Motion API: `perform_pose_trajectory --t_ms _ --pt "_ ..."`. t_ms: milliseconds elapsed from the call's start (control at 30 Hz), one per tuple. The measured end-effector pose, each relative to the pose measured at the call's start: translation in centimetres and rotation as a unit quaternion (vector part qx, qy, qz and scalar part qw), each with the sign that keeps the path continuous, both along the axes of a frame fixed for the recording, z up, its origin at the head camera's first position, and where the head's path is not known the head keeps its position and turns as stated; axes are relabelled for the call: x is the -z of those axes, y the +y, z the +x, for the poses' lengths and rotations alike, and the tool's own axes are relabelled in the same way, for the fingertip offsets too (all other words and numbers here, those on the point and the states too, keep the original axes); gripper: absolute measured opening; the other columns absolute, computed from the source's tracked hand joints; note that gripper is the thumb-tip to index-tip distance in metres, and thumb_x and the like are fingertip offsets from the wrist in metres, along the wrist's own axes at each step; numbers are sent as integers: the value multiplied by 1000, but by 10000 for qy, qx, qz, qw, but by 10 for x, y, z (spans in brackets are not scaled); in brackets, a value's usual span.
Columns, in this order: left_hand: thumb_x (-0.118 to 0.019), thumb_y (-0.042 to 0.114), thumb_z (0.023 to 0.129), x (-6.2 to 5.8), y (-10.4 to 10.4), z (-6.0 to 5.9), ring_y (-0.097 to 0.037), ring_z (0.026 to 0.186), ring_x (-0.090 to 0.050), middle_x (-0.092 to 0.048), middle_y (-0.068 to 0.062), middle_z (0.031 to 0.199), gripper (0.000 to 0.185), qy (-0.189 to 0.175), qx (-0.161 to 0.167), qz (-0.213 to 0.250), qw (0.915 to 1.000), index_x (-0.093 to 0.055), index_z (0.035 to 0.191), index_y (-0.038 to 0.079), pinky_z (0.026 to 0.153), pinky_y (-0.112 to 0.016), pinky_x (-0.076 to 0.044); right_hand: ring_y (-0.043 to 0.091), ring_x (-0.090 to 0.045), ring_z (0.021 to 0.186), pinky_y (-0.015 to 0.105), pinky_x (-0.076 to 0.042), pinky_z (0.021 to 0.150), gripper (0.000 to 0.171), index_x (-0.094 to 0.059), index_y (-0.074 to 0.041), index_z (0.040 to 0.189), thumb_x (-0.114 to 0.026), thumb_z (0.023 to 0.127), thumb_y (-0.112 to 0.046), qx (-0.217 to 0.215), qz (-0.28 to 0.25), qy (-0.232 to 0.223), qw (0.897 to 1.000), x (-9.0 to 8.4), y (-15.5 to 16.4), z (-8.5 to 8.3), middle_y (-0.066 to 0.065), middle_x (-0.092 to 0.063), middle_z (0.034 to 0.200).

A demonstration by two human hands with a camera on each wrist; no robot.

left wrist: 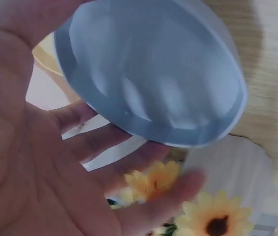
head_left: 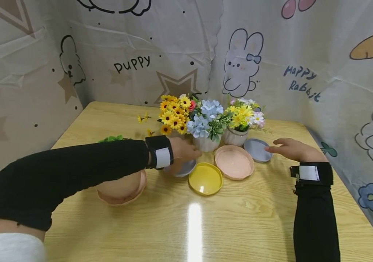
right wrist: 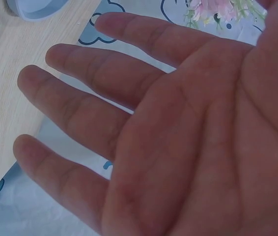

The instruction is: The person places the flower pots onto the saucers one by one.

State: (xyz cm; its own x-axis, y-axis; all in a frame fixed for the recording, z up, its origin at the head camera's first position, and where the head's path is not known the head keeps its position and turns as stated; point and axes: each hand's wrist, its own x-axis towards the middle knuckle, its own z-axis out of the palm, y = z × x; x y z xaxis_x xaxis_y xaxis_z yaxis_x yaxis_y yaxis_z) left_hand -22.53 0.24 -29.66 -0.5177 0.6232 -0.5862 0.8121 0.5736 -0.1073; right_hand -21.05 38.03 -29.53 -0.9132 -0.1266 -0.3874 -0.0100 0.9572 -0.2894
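Observation:
My left hand [head_left: 180,150] reaches across the table in front of the flower pots and holds a round grey-blue saucer [head_left: 186,169]. In the left wrist view the thumb lies at the rim of this saucer [left wrist: 153,64] and the fingers spread along its other side. My right hand [head_left: 299,150] hovers at the right with fingers extended and apart, its fingertips near a second grey-blue saucer [head_left: 258,151]. Between the two lie a pink saucer [head_left: 234,162] with a wavy rim and a yellow saucer [head_left: 205,179].
Behind the saucers stand white pots with yellow sunflowers [head_left: 174,113], blue flowers [head_left: 203,122] and yellow-white daisies [head_left: 243,115]. At the left, a terracotta-pink dish [head_left: 124,193] and some green leaves [head_left: 112,138] are partly hidden by my left arm. Printed cloth [head_left: 180,43] hangs around the wooden table.

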Motion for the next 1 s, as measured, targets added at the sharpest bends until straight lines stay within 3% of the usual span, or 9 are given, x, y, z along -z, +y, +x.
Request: perform_pose_trajectory --t_ms 33,133,233,300,467,533,633,867,1000 --pt "-75 24 101 -3 0 5 -32 146 -49 -42 -18 166 68 194 314 -125 9992 -39 158 14 118 -53 -43 64 -28 147 75 -33 116 92 -32 16 158 -49 108 -60 18 13 -9 10000 0 0 0 44 -27 161" --pt "-96 30 80 -9 0 23 -27 129 -59 -49 -12 159 95 470 545 -363 9968 -41 156 19 110 -60 -47 64 -26 148 75 -33 116 93 -31 16 159 -49 108 -60 47 15 -60 10000 -1 -1 1 44 -26 162" --pt "-95 35 79 -7 -5 38 -26 126 -61 -52 -9 157 98 586 694 -380 9951 -40 159 22 113 -67 -41 64 -25 148 75 -33 116 93 -30 16 159 -49 108 -60 65 -27 -135 9999 -1 -2 2 44 -24 163" --pt "-94 37 79 -4 -10 46 -26 124 -63 -55 -8 153 96 708 856 -325 9933 -42 159 23 113 -64 -42 65 -25 148 75 -33 115 92 -30 16 159 -49 109 -59 47 -61 -176 9998 -1 -3 2 44 -24 163" --pt "-91 41 80 7 -21 62 -24 116 -65 -58 -4 146 87 1004 1123 -137 9885 -47 153 24 99 -46 -54 65 -26 148 75 -35 114 92 -31 16 159 -49 109 -59 -15 -22 -162 9999 0 -4 1 44 -26 162" --pt "-91 40 80 10 -24 66 -22 109 -65 -58 -2 141 83 1036 1170 -60 9877 -49 150 24 86 -38 -55 65 -26 148 75 -35 114 91 -31 15 159 -49 109 -59 -5 13 -152 9999 0 -4 1 44 -26 162" --pt "-91 38 79 12 -27 70 -20 102 -63 -56 -2 135 79 1026 1218 -4 9872 -50 145 23 77 -34 -55 65 -26 148 75 -35 114 91 -31 15 159 -49 109 -58 1 53 -157 9999 0 -4 1 44 -27 162" --pt "-94 40 77 15 -29 74 -19 103 -62 -55 -2 135 84 856 1031 52 9910 -50 147 23 83 -34 -56 64 -27 147 75 -35 114 90 -33 15 159 -49 109 -57 -15 112 -141 9998 0 -6 1 44 -28 161" --pt "-96 39 75 19 -31 73 -19 102 -62 -55 -3 135 87 754 972 94 9924 -51 147 21 79 -32 -56 64 -27 147 75 -36 113 91 -31 15 159 -49 108 -58 -23 57 -176 9998 0 -7 1 44 -27 161"
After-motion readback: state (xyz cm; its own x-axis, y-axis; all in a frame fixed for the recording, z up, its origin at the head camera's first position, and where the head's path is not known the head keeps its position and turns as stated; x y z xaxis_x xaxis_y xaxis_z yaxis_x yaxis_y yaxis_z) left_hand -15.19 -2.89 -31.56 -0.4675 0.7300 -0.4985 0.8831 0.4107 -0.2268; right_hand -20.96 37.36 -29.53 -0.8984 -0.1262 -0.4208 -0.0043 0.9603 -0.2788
